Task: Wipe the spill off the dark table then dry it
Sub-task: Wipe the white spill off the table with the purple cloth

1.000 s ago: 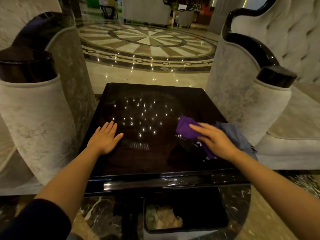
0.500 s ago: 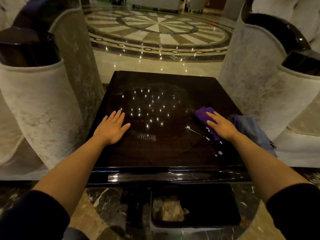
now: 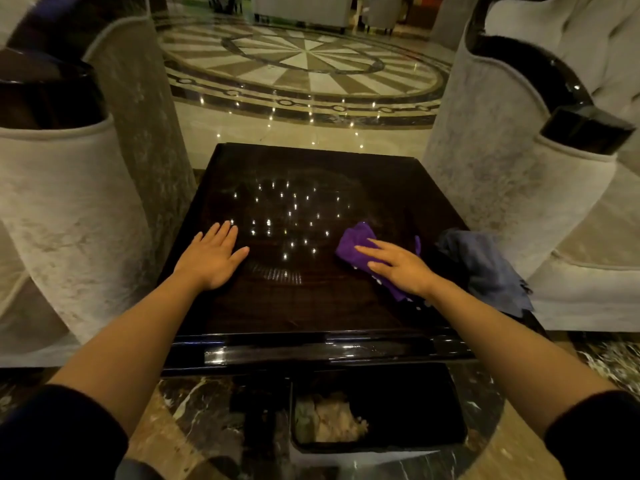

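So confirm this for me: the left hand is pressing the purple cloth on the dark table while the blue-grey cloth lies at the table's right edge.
Not quite. In the head view, the right hand presses the purple cloth on the dark table. The left hand lies flat and empty on the tabletop. The blue-grey cloth does lie at the table's right edge.

Two pale velvet armchairs with glossy black trim stand to either side, one on the left (image 3: 65, 209) and one on the right (image 3: 512, 174). Beyond them, a polished marble floor (image 3: 301, 129) carries a large round sunburst medallion (image 3: 304, 60) in cream and brown, dotted with reflected lights. In the foreground, low down, a black bin (image 3: 415, 420) holds crumpled pale waste (image 3: 332, 420).
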{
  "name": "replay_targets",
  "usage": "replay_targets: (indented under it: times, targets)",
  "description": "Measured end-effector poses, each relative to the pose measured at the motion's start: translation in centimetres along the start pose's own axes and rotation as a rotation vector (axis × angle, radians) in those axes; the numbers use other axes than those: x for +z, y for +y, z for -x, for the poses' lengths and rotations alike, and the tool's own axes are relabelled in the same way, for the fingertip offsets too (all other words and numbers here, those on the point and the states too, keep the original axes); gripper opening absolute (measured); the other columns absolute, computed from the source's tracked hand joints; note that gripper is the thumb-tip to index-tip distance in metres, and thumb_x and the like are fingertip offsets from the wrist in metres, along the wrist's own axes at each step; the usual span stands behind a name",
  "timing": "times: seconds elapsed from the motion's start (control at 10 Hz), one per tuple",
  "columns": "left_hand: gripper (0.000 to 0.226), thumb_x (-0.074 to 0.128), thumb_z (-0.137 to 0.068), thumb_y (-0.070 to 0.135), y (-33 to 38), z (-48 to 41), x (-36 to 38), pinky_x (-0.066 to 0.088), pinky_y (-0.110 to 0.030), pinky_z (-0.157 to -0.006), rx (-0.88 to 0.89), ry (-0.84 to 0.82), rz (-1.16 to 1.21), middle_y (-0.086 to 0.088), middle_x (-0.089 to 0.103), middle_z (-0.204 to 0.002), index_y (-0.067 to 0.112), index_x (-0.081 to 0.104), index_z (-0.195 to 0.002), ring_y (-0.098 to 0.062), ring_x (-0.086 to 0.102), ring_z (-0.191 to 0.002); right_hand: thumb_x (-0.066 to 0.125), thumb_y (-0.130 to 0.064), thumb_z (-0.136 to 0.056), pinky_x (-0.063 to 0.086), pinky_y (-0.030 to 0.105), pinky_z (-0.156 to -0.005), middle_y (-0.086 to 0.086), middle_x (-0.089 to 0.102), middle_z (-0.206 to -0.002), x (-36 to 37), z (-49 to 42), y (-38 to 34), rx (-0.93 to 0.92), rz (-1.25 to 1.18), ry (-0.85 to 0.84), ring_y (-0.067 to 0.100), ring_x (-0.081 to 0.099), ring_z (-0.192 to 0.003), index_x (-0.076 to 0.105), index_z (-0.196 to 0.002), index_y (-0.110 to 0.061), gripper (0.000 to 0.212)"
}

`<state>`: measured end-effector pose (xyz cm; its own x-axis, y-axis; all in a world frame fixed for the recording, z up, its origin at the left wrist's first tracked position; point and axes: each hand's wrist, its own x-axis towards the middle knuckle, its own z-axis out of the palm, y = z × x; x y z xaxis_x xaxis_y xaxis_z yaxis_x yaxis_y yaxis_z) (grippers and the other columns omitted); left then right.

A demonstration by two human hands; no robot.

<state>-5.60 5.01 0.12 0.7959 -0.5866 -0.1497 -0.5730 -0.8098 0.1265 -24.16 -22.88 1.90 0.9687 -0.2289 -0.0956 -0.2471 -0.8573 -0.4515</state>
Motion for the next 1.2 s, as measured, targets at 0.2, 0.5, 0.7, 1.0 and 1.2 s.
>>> replay_targets:
  times: [0.2,0.5,0.7,1.0,1.2]
  targets:
    - [0.063,0.017,-0.096,0.046,-0.2,-0.1,0.1,0.001,-0.038,-0.118,0.004,-0.008,0.005,-0.005,-0.004,-0.158,0.012,0.001,-0.147,-0.019,-0.004,-0.145,0.053,-0.018,-0.09,0.021,0.033,-0.112,0.005,0.038,-0.146,1.7,2.5,-3.0,-0.144,-0.013,-0.008,0.02,0.03,-0.135,0.047,-0.129,-0.028,0.041]
    - [0.063,0.017,-0.096,0.046,-0.1,0.2,0.1,0.001,-0.038,-0.118,0.007,-0.005,0.02,-0.005,-0.004,-0.158,0.013,0.001,-0.147,-0.019,-0.004,-0.145,0.062,-0.011,-0.083,0.032,0.028,-0.103,0.009,0.055,-0.132,3.2,7.6,-6.5,-0.34,-0.017,-0.007,0.023,0.048,-0.122,0.058,-0.119,-0.021,0.038]
    - [0.064,0.017,-0.096,0.047,-0.4,-0.1,0.3,0.0,-0.038,-0.118,0.008,0.004,0.017,-0.005,-0.004,-0.158,0.013,0.001,-0.147,-0.019,-0.004,-0.145,0.059,-0.006,-0.084,0.033,0.024,-0.098,0.011,0.057,-0.127,3.2,10.5,-7.0,-0.399,-0.038,-0.022,0.024,0.052,-0.112,0.06,-0.116,-0.015,0.033]
    - [0.065,0.02,-0.095,0.047,-0.5,-0.7,0.6,0.002,-0.039,-0.118,0.015,0.012,0.021,-0.006,-0.002,-0.158,0.012,0.003,-0.147,-0.019,-0.002,-0.146,0.055,0.007,-0.083,0.025,0.008,-0.097,0.011,0.052,-0.124,-3.1,9.8,-3.0,-0.104,-0.215,0.328,0.017,0.043,-0.117,0.051,-0.123,-0.01,0.043]
    - [0.065,0.018,-0.095,0.048,-0.6,-0.9,0.6,0.002,-0.038,-0.118,0.013,0.008,0.003,-0.006,-0.002,-0.158,0.012,0.002,-0.147,-0.019,-0.003,-0.145,0.049,-0.007,-0.091,0.023,0.032,-0.11,0.017,0.04,-0.142,-3.4,8.0,2.4,0.188,-0.058,0.222,0.029,0.035,-0.133,0.042,-0.132,-0.008,0.041]
